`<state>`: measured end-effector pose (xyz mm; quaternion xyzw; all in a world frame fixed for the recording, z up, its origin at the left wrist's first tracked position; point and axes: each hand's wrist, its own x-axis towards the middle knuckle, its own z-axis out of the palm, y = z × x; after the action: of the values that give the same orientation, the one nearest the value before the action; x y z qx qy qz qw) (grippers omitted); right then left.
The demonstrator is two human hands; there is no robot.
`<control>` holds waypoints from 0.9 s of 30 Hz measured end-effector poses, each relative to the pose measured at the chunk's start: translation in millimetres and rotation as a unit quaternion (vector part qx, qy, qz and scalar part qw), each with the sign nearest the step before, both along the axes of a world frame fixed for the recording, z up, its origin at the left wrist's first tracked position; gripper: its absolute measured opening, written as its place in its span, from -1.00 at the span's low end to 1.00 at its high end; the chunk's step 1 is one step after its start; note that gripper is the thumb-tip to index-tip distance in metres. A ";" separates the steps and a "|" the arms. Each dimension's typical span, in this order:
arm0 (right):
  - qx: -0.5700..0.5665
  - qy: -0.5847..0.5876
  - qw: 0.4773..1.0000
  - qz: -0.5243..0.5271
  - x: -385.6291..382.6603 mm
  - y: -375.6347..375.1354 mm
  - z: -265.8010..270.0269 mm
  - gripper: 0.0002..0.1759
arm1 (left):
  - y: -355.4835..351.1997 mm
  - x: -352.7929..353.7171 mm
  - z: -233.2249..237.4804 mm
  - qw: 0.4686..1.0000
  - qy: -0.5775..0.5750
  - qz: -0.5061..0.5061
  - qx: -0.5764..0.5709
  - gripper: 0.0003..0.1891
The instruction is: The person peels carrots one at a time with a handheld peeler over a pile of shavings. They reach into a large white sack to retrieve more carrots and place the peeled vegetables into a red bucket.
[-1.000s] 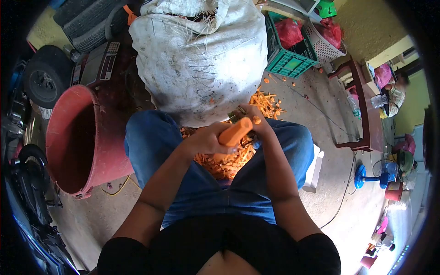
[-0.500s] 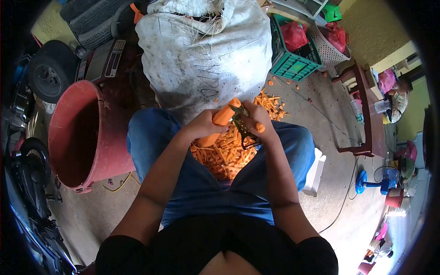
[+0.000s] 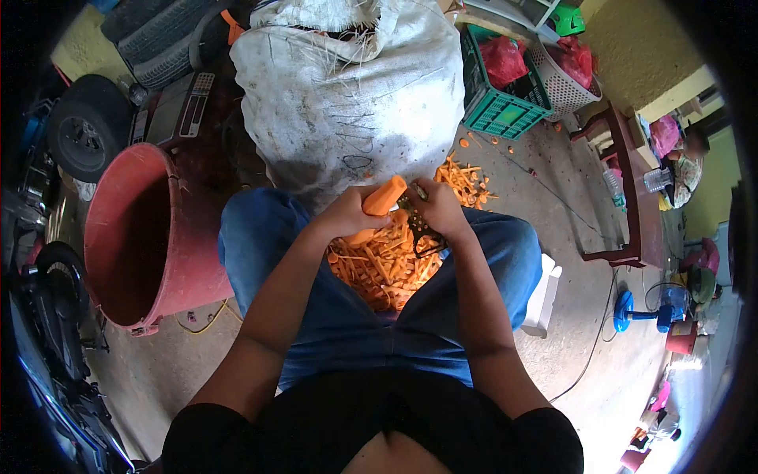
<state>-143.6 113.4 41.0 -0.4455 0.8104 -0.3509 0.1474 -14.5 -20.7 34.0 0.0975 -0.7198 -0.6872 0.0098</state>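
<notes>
One carrot [image 3: 384, 197] before white sack [image 3: 355, 110]: left hand [image 3: 350, 213] fingers curled around it; right hand [image 3: 441, 211] fingers wrapped on dark tool [image 3: 415, 224].

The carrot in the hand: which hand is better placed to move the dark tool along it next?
Probably the right hand: it holds the dark tool, close beside the carrot. The left hand is occupied, wrapped around the carrot.

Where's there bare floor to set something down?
Bare floor lies on the right, between the white box and blue fan, though a dark cable crosses it. Crowded: carrot strips heaped below left hand and right hand; leftward, the red bin.
</notes>
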 end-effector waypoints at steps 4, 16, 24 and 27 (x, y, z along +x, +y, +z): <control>-0.007 0.054 0.997 -0.049 -5.9 -1.1 -9.1 -0.80 | -1.9 -0.4 -3.7 1.000 -0.020 -0.012 0.020 -0.76; -0.077 -0.077 0.994 0.002 0.3 6.2 18.2 -0.81 | -3.7 -7.0 -5.7 0.999 -0.028 0.030 0.013 -0.76; 0.060 0.100 0.993 0.027 7.8 0.6 15.4 -0.74 | 2.0 -6.4 -5.3 0.997 -0.059 0.004 -0.046 -0.74; 0.028 0.080 0.996 -0.002 2.0 -1.7 -1.1 -0.75 | 6.2 -3.1 -1.0 0.994 -0.032 0.010 -0.104 -0.75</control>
<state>-141.7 111.8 39.9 -0.4661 0.8300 -0.2916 0.0941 -17.6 -14.4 33.0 0.1256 -0.7864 -0.6048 0.0036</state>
